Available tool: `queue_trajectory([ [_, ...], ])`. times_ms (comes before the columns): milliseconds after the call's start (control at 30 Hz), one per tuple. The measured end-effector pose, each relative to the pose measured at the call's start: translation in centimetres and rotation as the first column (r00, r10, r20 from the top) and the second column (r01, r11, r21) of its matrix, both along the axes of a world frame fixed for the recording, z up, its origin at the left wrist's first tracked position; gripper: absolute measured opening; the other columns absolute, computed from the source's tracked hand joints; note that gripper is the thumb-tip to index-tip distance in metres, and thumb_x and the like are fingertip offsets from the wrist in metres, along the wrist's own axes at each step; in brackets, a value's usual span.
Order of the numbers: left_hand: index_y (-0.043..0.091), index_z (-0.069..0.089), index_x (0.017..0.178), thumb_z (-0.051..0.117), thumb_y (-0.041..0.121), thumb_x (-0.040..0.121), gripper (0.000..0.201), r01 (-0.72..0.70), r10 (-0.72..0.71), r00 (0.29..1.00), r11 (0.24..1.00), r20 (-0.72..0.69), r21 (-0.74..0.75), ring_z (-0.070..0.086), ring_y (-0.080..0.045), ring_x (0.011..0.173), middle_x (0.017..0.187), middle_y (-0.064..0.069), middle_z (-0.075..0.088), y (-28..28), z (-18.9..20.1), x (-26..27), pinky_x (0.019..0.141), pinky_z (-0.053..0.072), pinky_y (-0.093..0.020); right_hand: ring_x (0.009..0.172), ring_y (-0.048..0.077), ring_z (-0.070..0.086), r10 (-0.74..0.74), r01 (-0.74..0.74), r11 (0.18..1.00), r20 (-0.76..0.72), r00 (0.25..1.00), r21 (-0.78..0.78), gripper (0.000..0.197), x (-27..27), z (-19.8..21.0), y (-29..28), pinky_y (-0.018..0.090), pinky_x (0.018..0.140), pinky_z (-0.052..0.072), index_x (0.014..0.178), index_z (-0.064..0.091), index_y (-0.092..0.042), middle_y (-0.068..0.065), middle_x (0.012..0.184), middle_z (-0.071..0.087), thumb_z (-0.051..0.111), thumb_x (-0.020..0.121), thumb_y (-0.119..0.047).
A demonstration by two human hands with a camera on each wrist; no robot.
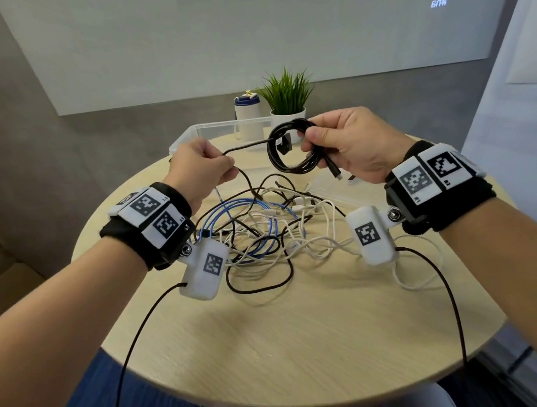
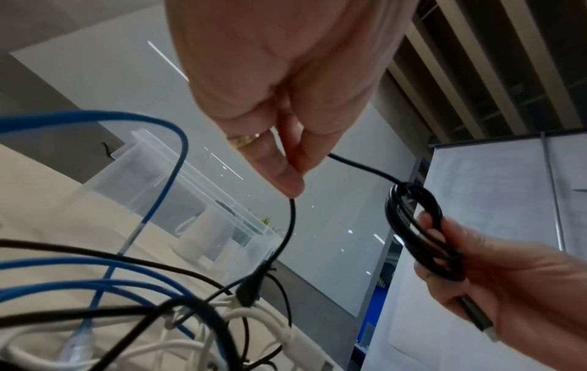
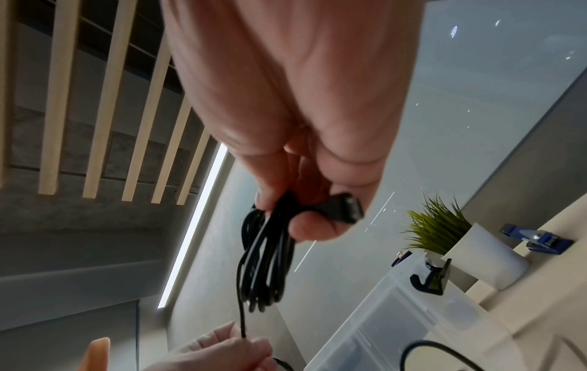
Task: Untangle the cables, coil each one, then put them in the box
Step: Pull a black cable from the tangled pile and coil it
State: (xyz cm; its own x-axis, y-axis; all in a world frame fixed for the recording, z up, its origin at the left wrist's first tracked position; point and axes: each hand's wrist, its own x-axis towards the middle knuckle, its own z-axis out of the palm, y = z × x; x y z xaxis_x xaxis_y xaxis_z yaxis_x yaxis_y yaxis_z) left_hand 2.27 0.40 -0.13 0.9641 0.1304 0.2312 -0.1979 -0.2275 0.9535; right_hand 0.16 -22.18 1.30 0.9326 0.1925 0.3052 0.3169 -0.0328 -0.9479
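R hand (image 1: pixel 350 144) held up over far part of round wooden table (image 1: pixel 305 331), fingers and thumb curled round a black cable (image 1: pixel 288 150) wound in several loops; its plug end sticks out below the hand. L hand (image 1: pixel 201 167) level w/ it, to the left, pinching the same cable's free run betw. thumb and fingertips; run spans straight across to the coil, other part drops to the tangle. Tangle of cables (image 1: pixel 263 230) – blue, white, black – lies mid-table, near side of both hands. Clear plastic box (image 1: pixel 188 135) at far edge, behind hands. Potted plant (image 1: pixel 286 100) and white bottle (image 1: pixel 248 116) just beyond it.
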Motion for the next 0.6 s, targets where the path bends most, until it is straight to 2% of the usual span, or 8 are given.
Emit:
queue_trajectory([
  [200,0.011,0.048,0.074,0.058,-0.003,0.086,0.022,0.010,-0.008,0.996,1.000,-0.086,0.019,0.072,-0.021,0.078,0.085,-0.015,0.063,-0.7,-1.0,-0.4,0.083,0.057,-0.032,0.059,0.011,0.059,0.061,-0.060,0.995,-0.002,0.998,0.075,0.015,-0.3,0.2,0.5,0.021,0.052,0.047,0.094,0.065,-0.008,0.002,0.069,0.064,0.051,0.094,-0.003],
  [333,0.009,0.048,0.083,0.053,0.002,0.092,0.012,0.040,-0.039,0.984,0.999,-0.171,0.001,0.072,-0.020,0.076,0.091,-0.020,0.067,-0.8,-1.2,-0.5,0.073,0.059,-0.026,0.062,0.013,0.062,0.070,-0.069,0.993,-0.008,0.998,0.093,0.014,-0.3,0.4,0.4,0.022,0.053,0.048,0.092,0.066,-0.008,0.003,0.071,0.066,0.053,0.093,-0.003],
  [467,0.006,0.045,0.097,0.043,0.006,0.097,0.002,0.073,-0.069,0.970,0.997,-0.234,0.005,0.071,-0.026,0.080,0.097,-0.023,0.065,-1.2,-1.2,-0.7,0.065,0.059,-0.025,0.062,0.012,0.061,0.093,-0.091,0.991,-0.016,0.996,0.095,0.014,-0.5,0.2,0.7,0.022,0.053,0.049,0.092,0.065,-0.008,0.004,0.071,0.064,0.052,0.093,-0.003],
  [600,0.008,0.043,0.091,0.042,0.006,0.097,0.006,0.050,-0.034,0.966,0.997,-0.256,0.057,0.071,-0.025,0.078,0.095,-0.022,0.066,-1.2,-1.5,-0.7,0.065,0.059,-0.026,0.064,0.012,0.061,0.128,-0.125,0.983,-0.012,0.992,0.135,0.013,-0.7,0.3,0.9,0.023,0.053,0.048,0.092,0.064,-0.007,0.002,0.070,0.066,0.051,0.094,-0.003],
])
